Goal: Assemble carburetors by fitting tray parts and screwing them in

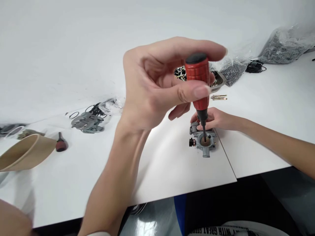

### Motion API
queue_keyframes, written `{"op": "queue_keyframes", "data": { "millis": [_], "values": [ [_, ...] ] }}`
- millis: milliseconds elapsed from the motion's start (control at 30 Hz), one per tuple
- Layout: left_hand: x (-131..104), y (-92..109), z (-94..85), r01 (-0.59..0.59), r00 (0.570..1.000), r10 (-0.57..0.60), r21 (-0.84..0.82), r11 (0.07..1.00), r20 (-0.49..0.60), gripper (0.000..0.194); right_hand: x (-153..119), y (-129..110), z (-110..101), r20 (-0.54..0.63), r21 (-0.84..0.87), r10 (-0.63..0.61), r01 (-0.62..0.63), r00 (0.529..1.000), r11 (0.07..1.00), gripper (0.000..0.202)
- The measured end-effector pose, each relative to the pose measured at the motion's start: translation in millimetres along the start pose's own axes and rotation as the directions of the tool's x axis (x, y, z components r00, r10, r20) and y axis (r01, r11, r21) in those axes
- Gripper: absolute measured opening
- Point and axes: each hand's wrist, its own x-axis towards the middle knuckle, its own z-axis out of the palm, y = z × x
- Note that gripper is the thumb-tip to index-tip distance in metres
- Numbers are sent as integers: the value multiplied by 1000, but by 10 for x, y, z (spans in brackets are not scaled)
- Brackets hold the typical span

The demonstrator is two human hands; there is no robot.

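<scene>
white table: left hand pinching a red-handled screwdriver upright in a grey carburetor, right hand gripping its body.

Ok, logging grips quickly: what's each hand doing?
Left hand: closed on the red screwdriver.
Right hand: steadying the carburetor; grip unclear.

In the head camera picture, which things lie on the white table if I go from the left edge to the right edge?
Tan curved cardboard piece → small dark red-handled tool → flat grey metal gaskets with black rubber rings → grey metal carburetor body → thin brass pins → black coiled cable → clear plastic bag of dark small parts.
</scene>
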Motion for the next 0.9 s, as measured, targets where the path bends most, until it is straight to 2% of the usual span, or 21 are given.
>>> {"op": "queue_keyframes", "data": {
  "millis": [133,300,400,467,567,633,800,900],
  "values": [
    [-25,52,-64,14,998,-14,-8,1000,69,37,0,44,-22,12,34,2,-2,1000,999,37],
    [-25,142,14,12,998,-16,55,998,68,23,-6,25,-19,6,16,-3,3,1000,1000,37],
    [-2,104,77,-46,999,43,98,994,25,28,-10,4,-11,3,-10,-5,5,1000,1000,36],
    [6,66,101,-14,999,16,61,998,-30,38,-10,3,-12,5,-15,-7,7,1000,1000,36],
    [-13,49,93,37,998,-38,-24,999,-56,30,-9,19,-22,8,-7,-11,11,1000,1000,36],
    [-37,73,59,33,999,-34,-36,999,-32,23,-7,29,-31,16,11,-3,3,1000,1000,37],
    [-51,136,-51,8,995,-10,22,1000,103,25,-9,15,-41,41,51,30,-32,999,998,42],
    [-30,105,-49,9,991,-12,25,1000,135,21,-12,-11,-34,28,41,22,-23,999,999,39]
  ]
}}
